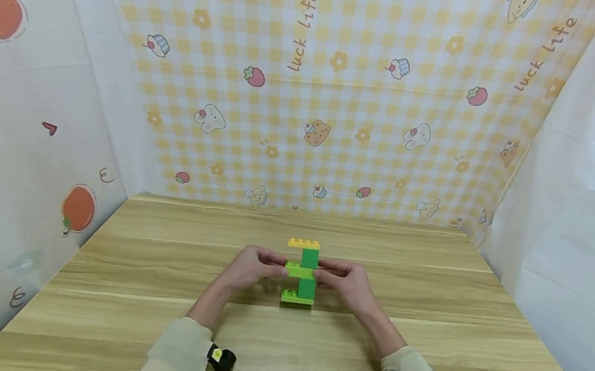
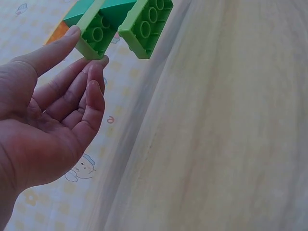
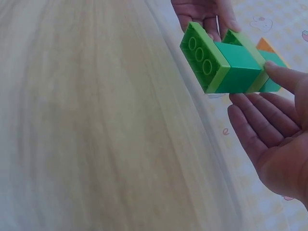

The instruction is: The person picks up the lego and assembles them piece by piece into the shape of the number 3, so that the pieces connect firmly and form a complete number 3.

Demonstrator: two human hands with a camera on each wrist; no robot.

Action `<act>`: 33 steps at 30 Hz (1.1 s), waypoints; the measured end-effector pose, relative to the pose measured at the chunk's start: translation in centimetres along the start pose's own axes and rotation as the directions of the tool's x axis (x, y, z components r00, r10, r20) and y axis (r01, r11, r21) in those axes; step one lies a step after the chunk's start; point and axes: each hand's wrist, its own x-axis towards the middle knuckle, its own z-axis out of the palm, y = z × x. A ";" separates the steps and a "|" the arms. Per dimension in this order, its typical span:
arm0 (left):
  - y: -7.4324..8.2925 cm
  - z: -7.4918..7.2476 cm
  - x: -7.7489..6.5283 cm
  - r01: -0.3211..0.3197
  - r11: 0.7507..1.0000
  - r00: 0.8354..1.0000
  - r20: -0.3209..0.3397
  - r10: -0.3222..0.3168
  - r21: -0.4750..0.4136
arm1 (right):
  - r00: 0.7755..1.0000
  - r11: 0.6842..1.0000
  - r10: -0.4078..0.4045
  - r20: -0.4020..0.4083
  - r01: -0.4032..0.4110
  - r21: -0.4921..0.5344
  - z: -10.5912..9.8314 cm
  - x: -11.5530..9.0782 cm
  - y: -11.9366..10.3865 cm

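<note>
Both hands hold one upright stack of toy building blocks (image 1: pixel 307 288) over the middle of the table. It has a yellow-orange plate (image 1: pixel 304 243) on top, then a dark green block, a light green plate (image 1: pixel 297 272), another dark green block and a light green bottom plate (image 1: pixel 297 299). The plates jut out to the left of the blocks. My left hand (image 1: pixel 257 263) pinches the left end of the middle plate. From the right, my right hand (image 1: pixel 346 280) pinches that plate's other end. Both wrist views show the hollow underside of the bottom plate (image 2: pixel 146 30) (image 3: pixel 204 57).
A wood-grain table (image 1: pixel 175 227) spreads out under the hands. Behind it hangs a yellow checked cloth (image 1: pixel 359 105) with cartoon prints. Pale cloth walls (image 1: pixel 569 211) stand on the left and right. Each sleeve carries a black wrist device (image 1: pixel 222 360).
</note>
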 end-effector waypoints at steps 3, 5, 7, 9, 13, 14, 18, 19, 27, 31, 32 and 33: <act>-0.2 0.2 0.1 0.022 1.000 1.000 -0.019 -0.022 -0.013 | 1.000 1.000 0.017 -0.020 -0.017 0.009 0.1 0.0 0.2; -0.3 0.3 0.2 0.039 0.999 0.999 -0.033 -0.040 -0.026 | 0.999 1.000 0.026 -0.033 -0.026 0.014 0.2 0.1 0.2; -0.3 0.5 0.4 0.055 0.998 0.997 -0.048 -0.057 -0.041 | 0.998 0.999 0.035 -0.042 -0.035 0.019 0.2 0.1 0.3; -0.4 0.6 0.5 0.067 0.996 0.996 -0.059 -0.070 -0.052 | 0.997 0.999 0.048 -0.053 -0.047 0.026 0.3 0.1 0.3; -0.6 0.9 0.7 0.081 0.995 0.994 -0.074 -0.085 -0.061 | 0.995 0.996 0.074 -0.072 -0.071 0.052 0.5 0.1 0.5; -0.6 1.0 0.7 0.083 0.995 0.993 -0.077 -0.088 -0.062 | 0.994 0.995 0.081 -0.079 -0.076 0.060 0.5 0.2 0.5; -0.6 1.2 0.6 0.085 0.994 0.992 -0.085 -0.090 -0.070 | 0.989 0.991 0.106 -0.100 -0.096 0.098 0.7 0.3 0.7; -0.6 1.2 0.6 0.087 0.993 0.992 -0.087 -0.093 -0.076 | 0.988 0.989 0.113 -0.104 -0.102 0.106 0.7 0.3 0.7; -0.8 1.4 0.7 0.097 0.990 0.991 -0.081 -0.105 -0.101 | 0.982 0.984 0.146 -0.116 -0.132 0.122 0.8 0.2 0.8; -0.8 1.5 0.7 0.100 0.990 0.990 -0.090 -0.109 -0.102 | 0.984 0.986 0.142 -0.105 -0.131 0.107 0.8 0.2 0.7; -0.8 1.5 0.7 0.099 0.990 0.990 -0.094 -0.108 -0.099 | 0.984 0.985 0.144 -0.101 -0.133 0.106 0.7 0.2 0.8; -0.8 1.5 0.6 0.098 0.990 0.989 -0.097 -0.108 -0.097 | 0.984 0.985 0.146 -0.098 -0.135 0.105 0.7 0.2 0.7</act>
